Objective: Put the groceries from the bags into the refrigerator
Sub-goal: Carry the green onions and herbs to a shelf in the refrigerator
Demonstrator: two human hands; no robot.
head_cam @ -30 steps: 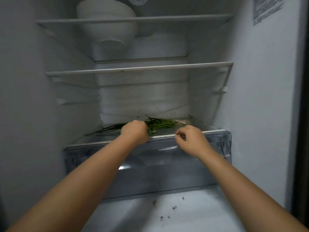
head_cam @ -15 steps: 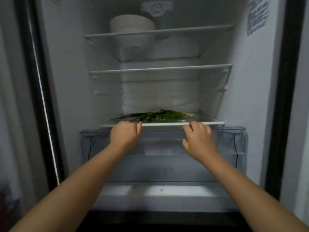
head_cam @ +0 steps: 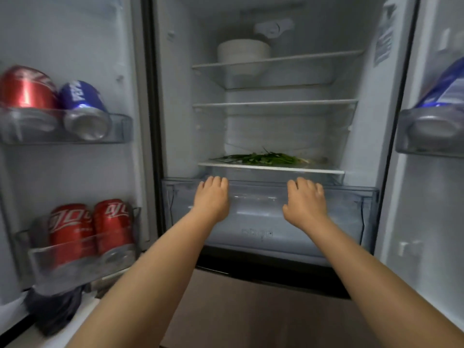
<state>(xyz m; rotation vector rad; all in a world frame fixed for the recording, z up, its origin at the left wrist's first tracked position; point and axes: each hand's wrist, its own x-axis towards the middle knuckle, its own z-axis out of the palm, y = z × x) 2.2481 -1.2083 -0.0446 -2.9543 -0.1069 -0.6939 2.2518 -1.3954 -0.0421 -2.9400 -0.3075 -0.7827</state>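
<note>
Two bare hands reach into an open refrigerator (head_cam: 371, 136), seen from a camera worn on the person's head. The left hand (head_cam: 212, 198) and the right hand (head_cam: 305, 202) both rest on the top front edge of the clear plastic drawer (head_cam: 351, 212) at the bottom of the compartment, knuckles up; the fingers (head_cam: 218, 181) of each hand lie close together and curl over that edge, gripping it (whether they are pushing the drawer in or pulling it out cannot be told).

Just above the drawer, a bunch of green herbs (head_cam: 266, 158) lies flat on the lowest glass shelf (head_cam: 271, 169), toward the back. That is the only loose grocery visible inside. The middle shelf (head_cam: 275, 104) carries nothing that can be seen, and a white bowl (head_cam: 242, 55) sits on the top shelf.

Red soda cans (head_cam: 90, 227) and a blue can (head_cam: 84, 106) stand in the left door's racks, slightly blurred. A dark bag (head_cam: 54, 312) sits low by the left door; its contents are hidden.

As a judgement, the task looks only begun: the herbs are stored, and whatever remains in the bags is yet to go in.
</note>
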